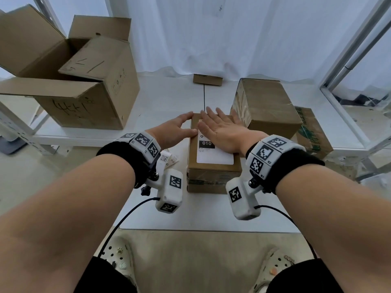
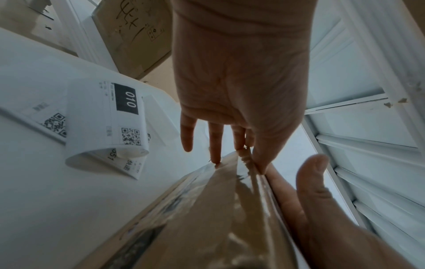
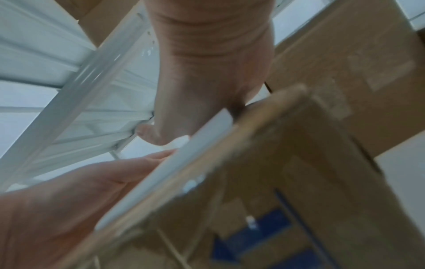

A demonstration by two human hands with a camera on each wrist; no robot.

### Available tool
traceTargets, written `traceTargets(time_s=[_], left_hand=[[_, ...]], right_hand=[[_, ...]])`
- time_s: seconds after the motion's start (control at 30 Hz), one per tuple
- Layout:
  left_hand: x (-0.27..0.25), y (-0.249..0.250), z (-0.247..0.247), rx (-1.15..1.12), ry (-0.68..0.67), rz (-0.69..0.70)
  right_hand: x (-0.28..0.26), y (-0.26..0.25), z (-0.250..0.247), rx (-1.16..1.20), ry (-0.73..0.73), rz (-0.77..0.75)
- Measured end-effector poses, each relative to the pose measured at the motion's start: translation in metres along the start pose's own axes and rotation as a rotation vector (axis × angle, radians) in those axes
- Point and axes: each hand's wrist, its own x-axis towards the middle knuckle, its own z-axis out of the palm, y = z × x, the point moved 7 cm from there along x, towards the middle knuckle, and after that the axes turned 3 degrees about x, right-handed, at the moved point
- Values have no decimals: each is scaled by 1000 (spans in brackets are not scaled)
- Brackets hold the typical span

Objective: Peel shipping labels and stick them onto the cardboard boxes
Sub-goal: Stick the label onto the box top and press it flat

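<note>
A small brown cardboard box (image 1: 213, 178) lies on the white table in front of me. A white shipping label (image 1: 214, 156) marked 010 is on its top. My right hand (image 1: 218, 127) lies flat on the label's far half with straight, spread fingers. My left hand (image 1: 178, 129) rests against the box's left top edge, thumb on top and straight fingers down the side. The left wrist view shows the left hand (image 2: 236, 81) touching the taped box (image 2: 207, 218) beside the right hand (image 2: 322, 209). The blurred right wrist view shows the right hand (image 3: 207, 72) on the label (image 3: 172, 182).
A curled strip of spare labels (image 1: 168, 159) (image 2: 103, 120) lies just left of the box. A large open carton (image 1: 84, 81) stands at back left. A closed brown box (image 1: 266, 102) and a flattened green-printed carton (image 1: 311, 132) sit right. A metal rack (image 1: 349, 60) borders the right.
</note>
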Motion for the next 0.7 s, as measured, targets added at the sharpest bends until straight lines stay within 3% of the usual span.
traceTargets(time_s=[0.27,0.5,0.7], left_hand=[[5,9,2,-120,28,-8],[20,13,7,-1,37,34],[32,12,-4,-71,150,33]], right_hand=[[6,14,-9,347,68,106],[7,7,-19,99,232,17],[31,27,-17,280,324,119]])
